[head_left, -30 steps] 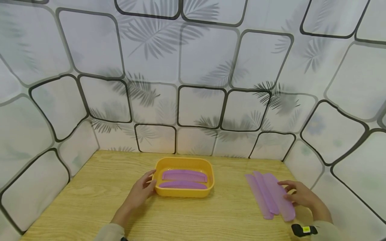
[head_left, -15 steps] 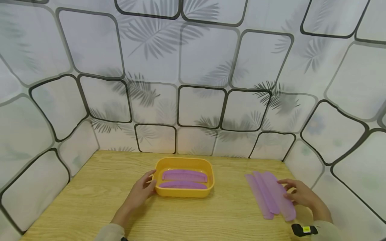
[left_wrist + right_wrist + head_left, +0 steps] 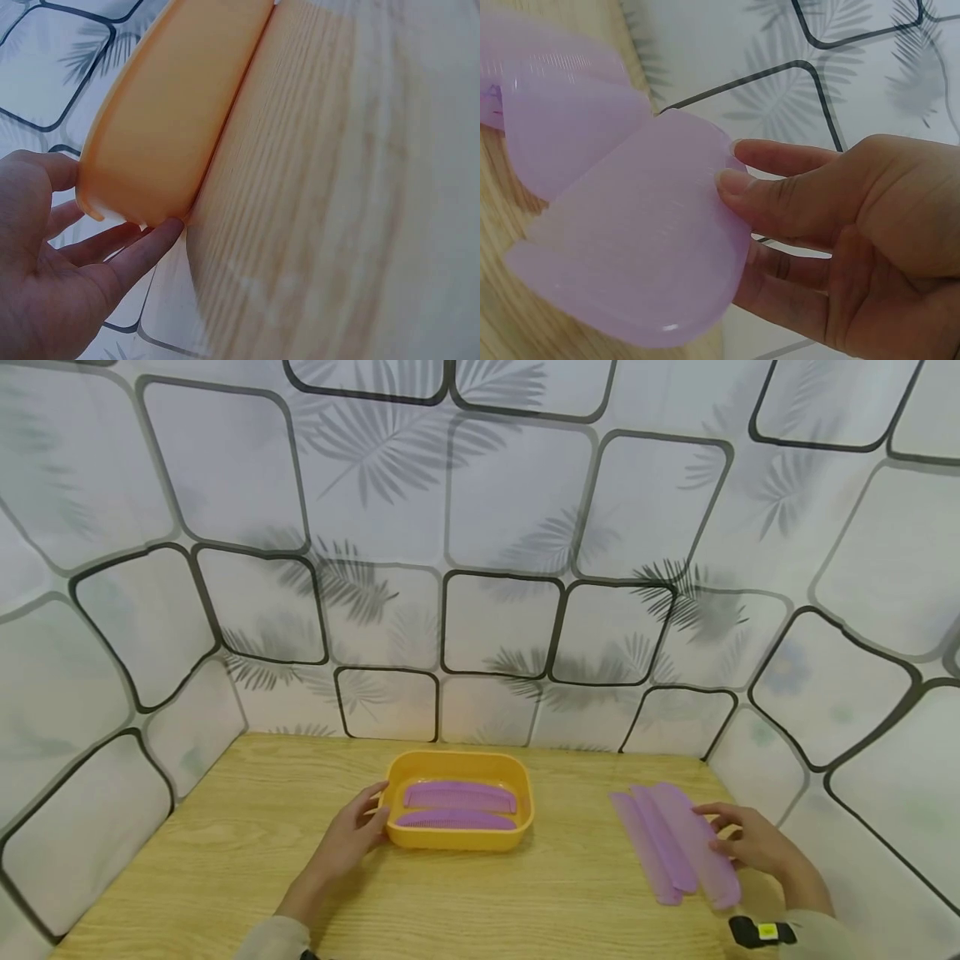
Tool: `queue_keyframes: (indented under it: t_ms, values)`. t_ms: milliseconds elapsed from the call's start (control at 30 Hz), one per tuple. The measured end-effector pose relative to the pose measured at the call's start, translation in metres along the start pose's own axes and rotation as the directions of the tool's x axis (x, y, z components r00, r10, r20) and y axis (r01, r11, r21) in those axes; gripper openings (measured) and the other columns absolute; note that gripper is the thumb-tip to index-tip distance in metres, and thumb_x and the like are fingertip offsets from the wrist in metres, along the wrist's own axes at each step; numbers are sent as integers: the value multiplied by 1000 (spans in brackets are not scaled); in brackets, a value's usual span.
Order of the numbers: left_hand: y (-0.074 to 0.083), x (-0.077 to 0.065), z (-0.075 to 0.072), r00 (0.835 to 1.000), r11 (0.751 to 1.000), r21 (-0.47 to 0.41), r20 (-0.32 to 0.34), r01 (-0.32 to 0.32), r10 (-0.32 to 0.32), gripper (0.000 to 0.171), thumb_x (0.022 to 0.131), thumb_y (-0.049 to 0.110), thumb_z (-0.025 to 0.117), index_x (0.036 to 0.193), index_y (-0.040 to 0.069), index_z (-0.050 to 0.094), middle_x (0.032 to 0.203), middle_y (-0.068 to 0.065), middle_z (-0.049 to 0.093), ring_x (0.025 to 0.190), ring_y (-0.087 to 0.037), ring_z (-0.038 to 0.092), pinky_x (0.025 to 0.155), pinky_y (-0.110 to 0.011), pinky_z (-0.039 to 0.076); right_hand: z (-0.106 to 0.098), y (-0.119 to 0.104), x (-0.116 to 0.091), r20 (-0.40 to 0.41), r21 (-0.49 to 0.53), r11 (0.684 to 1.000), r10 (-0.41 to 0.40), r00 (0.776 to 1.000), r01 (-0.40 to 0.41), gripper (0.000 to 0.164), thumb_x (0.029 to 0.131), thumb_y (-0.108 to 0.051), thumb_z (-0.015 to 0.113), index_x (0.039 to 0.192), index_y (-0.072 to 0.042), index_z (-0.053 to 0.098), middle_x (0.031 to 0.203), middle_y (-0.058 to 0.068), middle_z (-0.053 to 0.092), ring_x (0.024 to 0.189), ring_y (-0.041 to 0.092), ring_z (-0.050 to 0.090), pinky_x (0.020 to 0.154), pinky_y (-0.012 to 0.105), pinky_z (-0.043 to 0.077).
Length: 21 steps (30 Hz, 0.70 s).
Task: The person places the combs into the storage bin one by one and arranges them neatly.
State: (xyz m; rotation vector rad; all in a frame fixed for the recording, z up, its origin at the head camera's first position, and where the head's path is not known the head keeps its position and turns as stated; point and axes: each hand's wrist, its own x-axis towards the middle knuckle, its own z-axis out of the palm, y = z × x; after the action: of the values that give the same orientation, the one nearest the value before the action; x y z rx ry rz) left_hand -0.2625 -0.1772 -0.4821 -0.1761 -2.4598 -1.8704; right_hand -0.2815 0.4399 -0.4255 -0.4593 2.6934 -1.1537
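Observation:
My left hand [image 3: 350,833] holds the left end of a yellow plastic tub [image 3: 459,840], thumb and fingers at its end wall and rim; the left wrist view shows the tub's side [image 3: 161,112]. Two purple combs lie inside, a far comb [image 3: 459,797] and a near comb [image 3: 453,819]. On the right, my right hand [image 3: 757,842] pinches the edge of a pale purple comb [image 3: 697,843] between thumb and fingers. Two more purple combs lie to its left, an outer comb [image 3: 641,843] and an inner comb [image 3: 666,837]. In the right wrist view the held comb [image 3: 652,240] appears close up.
The wood-patterned tabletop [image 3: 555,893] carries the tub and combs. A patterned cloth [image 3: 498,627] encloses the back and both sides. A black band [image 3: 761,932] with a yellow-green label sits on the right wrist.
My right hand has shifted slightly right and away from me, taking the held comb with it. The gap between that comb and the other two has widened. My left hand and the tub look still.

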Motion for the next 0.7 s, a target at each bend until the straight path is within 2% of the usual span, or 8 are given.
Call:
queue_keyframes:
  t_ms: [233,400,567,700]
  values:
    - [-1,0,0,1000,1000,-7,8,-10,10,51,108,15,54,156,2,40,149,-35,49,131,-45,59,93,-43,63,0,1,0,5,30,999,-34,999,34,47,97,0,65,139,14,48,107,24,59,74,9,65,59,33,63]
    - [1,-2,0,1000,1000,-5,0,0,0,51,108,15,54,156,3,41,149,-34,49,131,-45,59,93,-41,63,6,-5,9,3,44,997,-70,998,70,47,96,0,66,138,13,49,106,22,59,72,8,65,57,33,62]
    - [1,-3,1,1000,1000,-6,-8,10,-10,52,108,17,54,157,5,41,150,-32,50,132,-44,59,94,-41,63,9,-18,23,17,27,998,-53,998,53,50,97,0,66,139,17,45,108,25,58,72,11,64,58,32,62]
    - [1,-2,1,1000,1000,-6,-1,-8,8,52,108,16,54,156,3,41,149,-34,50,130,-45,59,93,-42,63,11,-27,32,22,8,999,-36,999,36,51,97,1,66,142,14,46,111,27,57,72,13,63,59,33,62]
